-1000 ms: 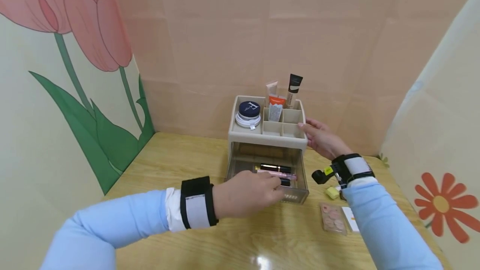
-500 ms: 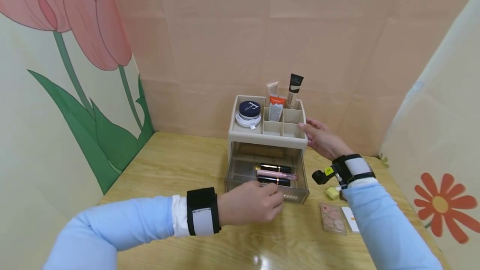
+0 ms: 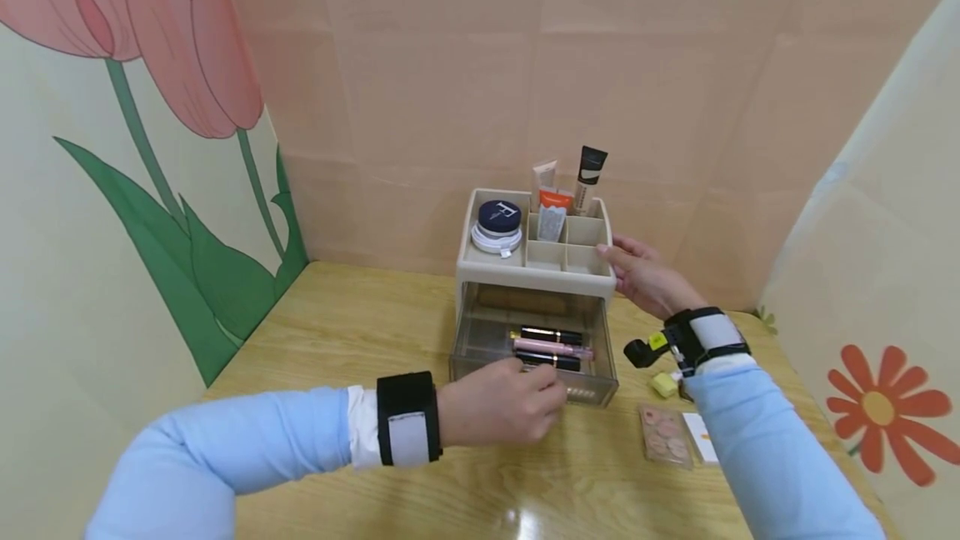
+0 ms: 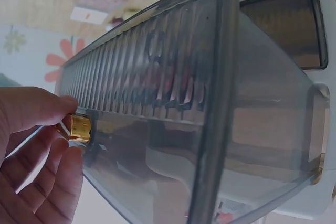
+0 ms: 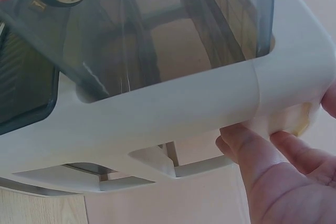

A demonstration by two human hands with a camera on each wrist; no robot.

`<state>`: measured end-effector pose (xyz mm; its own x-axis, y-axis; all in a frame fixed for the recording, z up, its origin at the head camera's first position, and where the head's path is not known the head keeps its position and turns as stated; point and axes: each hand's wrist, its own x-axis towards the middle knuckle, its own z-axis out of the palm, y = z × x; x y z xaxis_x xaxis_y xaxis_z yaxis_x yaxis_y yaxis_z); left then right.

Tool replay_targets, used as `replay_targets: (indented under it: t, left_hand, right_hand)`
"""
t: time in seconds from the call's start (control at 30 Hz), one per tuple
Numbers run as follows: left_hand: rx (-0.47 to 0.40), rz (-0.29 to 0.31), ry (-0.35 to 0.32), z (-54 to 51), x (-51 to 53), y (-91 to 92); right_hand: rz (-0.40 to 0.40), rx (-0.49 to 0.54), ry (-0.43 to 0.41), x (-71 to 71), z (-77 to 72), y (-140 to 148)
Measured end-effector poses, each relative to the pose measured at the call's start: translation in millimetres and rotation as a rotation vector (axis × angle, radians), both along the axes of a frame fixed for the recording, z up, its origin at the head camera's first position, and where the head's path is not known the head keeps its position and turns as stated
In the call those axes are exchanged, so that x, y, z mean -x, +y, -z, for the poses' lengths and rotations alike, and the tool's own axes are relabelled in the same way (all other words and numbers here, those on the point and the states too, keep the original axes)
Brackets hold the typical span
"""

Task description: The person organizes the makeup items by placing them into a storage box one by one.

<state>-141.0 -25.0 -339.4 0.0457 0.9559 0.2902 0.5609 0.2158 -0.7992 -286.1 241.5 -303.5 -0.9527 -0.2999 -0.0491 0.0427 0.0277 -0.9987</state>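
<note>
A cream makeup organizer stands on the table, its smoky clear drawer pulled out. Inside the drawer lie two black lipsticks with a pink tube between them. At the drawer's front, my left hand pinches the gold knob between thumb and fingers, as the left wrist view shows. My right hand grips the organizer's right side, thumb on the top rim and fingers against the side wall.
Two stacked compacts and several tubes, one with an orange end, stand in the top compartments. On the table at right lie a blush palette, a white card and a yellow item. A peach wall rises behind.
My left hand has shifted slightly down from over the drawer's front, uncovering more of the nearer black lipstick. Drawer and right hand look unmoved.
</note>
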Motion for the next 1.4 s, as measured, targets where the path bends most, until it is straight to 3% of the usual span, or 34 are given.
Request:
replay_targets:
  t: [0.17, 0.33, 0.8, 1.13, 1.4]
  left_hand:
    - [-0.028, 0.000, -0.034, -4.5, 3.9, -0.4]
    - [-0.011, -0.045, -0.043, -11.3, 13.4, -1.1]
    - [0.051, -0.136, -0.047, -12.1, 53.7, 5.4]
    - [0.020, -0.153, 0.001, -9.5, 84.5, 12.1]
    - [-0.005, -0.137, -0.012, -11.8, 97.2, 14.3]
  right_hand:
    - [0.005, -0.002, -0.010, -0.1, -0.2, 0]
    - [-0.003, -0.001, -0.006, -1.1, -1.1, 0]
    - [-0.008, -0.020, -0.013, -2.4, -2.5, 1]
    - [-0.020, -0.030, -0.008, -3.5, -4.4, 3]
    - [-0.019, -0.029, -0.005, -5.8, -5.2, 2]
